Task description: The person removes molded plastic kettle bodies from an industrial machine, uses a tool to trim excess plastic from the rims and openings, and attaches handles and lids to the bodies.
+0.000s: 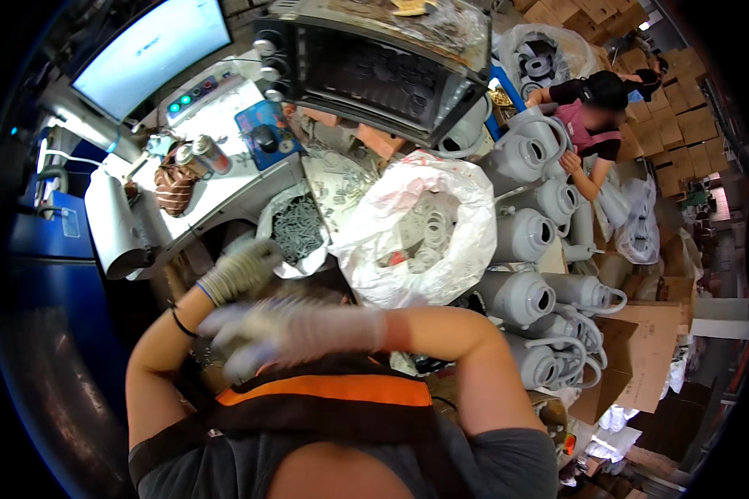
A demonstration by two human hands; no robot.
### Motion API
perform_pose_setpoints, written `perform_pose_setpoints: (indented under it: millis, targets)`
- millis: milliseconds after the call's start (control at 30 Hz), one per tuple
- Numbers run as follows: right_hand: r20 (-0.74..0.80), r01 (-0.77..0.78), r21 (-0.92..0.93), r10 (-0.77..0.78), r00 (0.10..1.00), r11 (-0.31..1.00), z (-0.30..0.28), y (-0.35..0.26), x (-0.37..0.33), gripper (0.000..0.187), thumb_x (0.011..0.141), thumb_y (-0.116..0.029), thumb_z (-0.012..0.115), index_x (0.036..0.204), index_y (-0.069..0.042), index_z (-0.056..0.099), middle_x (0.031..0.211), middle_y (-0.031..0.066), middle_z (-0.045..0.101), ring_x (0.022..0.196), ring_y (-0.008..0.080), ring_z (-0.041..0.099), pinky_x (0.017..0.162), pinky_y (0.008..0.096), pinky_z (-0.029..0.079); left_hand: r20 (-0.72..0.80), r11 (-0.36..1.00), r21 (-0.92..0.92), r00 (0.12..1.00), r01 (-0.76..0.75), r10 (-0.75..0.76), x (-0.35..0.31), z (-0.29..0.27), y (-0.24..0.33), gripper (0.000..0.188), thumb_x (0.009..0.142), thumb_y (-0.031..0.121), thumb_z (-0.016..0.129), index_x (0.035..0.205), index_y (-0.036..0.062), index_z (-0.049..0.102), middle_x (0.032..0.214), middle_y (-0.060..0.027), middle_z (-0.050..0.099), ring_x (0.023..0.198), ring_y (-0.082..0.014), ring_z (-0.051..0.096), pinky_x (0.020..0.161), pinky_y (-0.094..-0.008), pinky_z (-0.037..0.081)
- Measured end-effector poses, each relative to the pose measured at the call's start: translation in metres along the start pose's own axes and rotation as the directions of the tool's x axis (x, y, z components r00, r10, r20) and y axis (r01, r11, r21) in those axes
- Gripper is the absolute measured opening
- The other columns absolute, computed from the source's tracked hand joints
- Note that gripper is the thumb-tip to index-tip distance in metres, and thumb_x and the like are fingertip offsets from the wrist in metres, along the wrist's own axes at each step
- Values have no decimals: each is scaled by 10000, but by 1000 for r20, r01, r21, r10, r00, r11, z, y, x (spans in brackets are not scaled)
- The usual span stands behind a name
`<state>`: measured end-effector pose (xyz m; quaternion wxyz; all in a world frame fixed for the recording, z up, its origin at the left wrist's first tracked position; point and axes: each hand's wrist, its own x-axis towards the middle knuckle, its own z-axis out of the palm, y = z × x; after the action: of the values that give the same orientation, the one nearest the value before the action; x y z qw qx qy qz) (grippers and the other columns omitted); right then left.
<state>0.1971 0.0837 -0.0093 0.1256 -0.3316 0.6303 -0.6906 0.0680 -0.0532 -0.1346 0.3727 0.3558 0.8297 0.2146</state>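
Both my hands wear pale knitted work gloves and sit close together in front of my chest. My left hand is bent at the wrist beside a white bag of small grey plastic parts; its fingers are too blurred to read. Across my body reaches my right hand, strongly smeared by motion, just below the left one. Whether either hand holds anything does not show. Ahead of my right forearm lies a large open white sack with pale ring-shaped parts inside.
A toaster oven with dark parts inside stands ahead. At left, a white desk carries a monitor, a mouse and spray cans. Grey canisters with hoses are stacked at right, near a co-worker and cardboard boxes.
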Motion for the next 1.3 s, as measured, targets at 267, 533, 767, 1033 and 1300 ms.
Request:
perform_pose_setpoints:
  millis: [267,533,767,1033,1300]
  targets:
    - [679,-169,323,-103,726,931,203,-81,247,709,815,-373,640,1348,18,382,1076,168,641,1003,262,616,842,357,486,-605,965,189,795,179,-28,-230,-200,-123,259,848,234,598,1010,34,634,1007,-163,645,982,-300,619,845,-371,482]
    - [649,94,484,-429,628,870,329,-79,355,556,879,-327,594,1299,6,450,1109,143,629,1004,223,609,847,344,485,-669,868,403,-553,290,496,-375,-293,-195,377,827,33,612,1190,-16,523,1244,-195,533,1175,-337,510,1023,-412,402]
    - [146,82,182,-110,983,980,255,-2,322,431,934,-287,554,1257,-5,509,1138,121,618,1004,189,603,851,333,484,-936,828,-171,-174,-534,-305,-394,-369,-278,344,824,179,704,1105,12,597,894,-45,621,802,-120,587,720,-241,477]
    - [-333,-569,515,761,557,642,189,93,95,318,862,-321,665,1005,-47,592,907,58,652,748,109,608,696,258,496,-854,665,-457,84,-591,-513,-381,-374,-268,277,809,336,703,659,139,577,492,41,451,383,-76,408,372,-247,307]
    - [-114,-680,599,886,450,422,229,168,126,491,867,-569,549,636,-150,441,528,2,400,409,137,352,390,269,282,-887,643,-330,-6,-691,-462,-427,-298,-235,249,768,281,752,770,83,600,525,28,478,403,-76,392,411,-228,325]
